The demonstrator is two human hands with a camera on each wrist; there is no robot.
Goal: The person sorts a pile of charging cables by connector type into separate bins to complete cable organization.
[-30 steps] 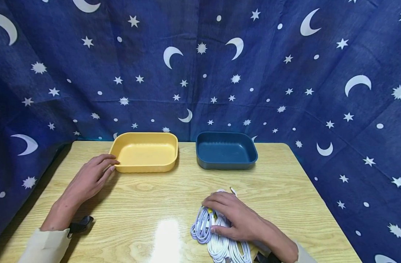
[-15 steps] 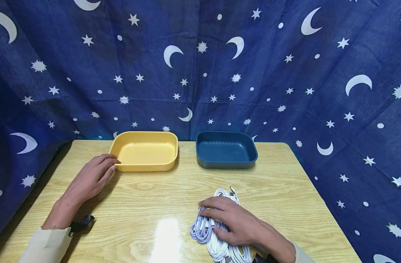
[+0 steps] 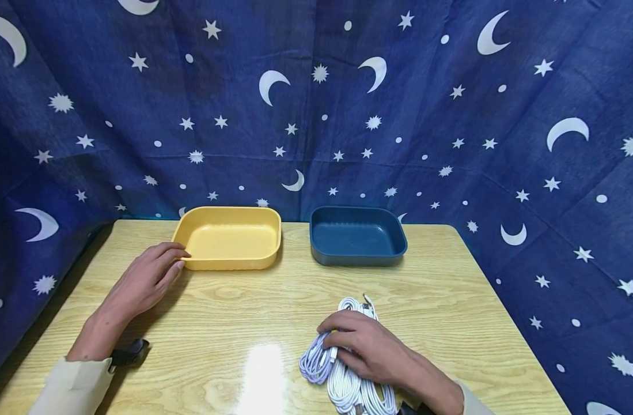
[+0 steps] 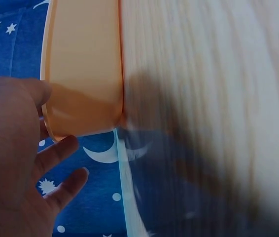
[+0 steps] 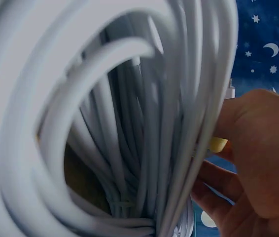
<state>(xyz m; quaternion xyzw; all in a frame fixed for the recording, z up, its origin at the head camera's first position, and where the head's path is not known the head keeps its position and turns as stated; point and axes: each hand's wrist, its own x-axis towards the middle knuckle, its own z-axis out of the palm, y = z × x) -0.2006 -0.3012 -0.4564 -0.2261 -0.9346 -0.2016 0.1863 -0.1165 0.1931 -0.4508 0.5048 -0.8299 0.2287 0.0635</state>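
Note:
In the head view my left hand is at the near left corner of a yellow tray. Its fingers hook over the rim, and the thumb lies against the outer wall; the left wrist view shows the thumb at the rim of the tray. My right hand pinches a coiled lavender cable with a white plug, its fingertips partly hidden. Under and beside that hand lie coiled white cables. Large loops of white cable fill much of the right wrist view, with a bit of yellow by the fingers.
A dark blue tray stands at the back of the wooden table, right of the yellow one. Behind and beside the table hangs a blue cloth with moons and stars.
My right hand lifts slightly off the cables, then its fingers close on the lavender coil, which shifts and turns a little. The left hand stays at the yellow tray.

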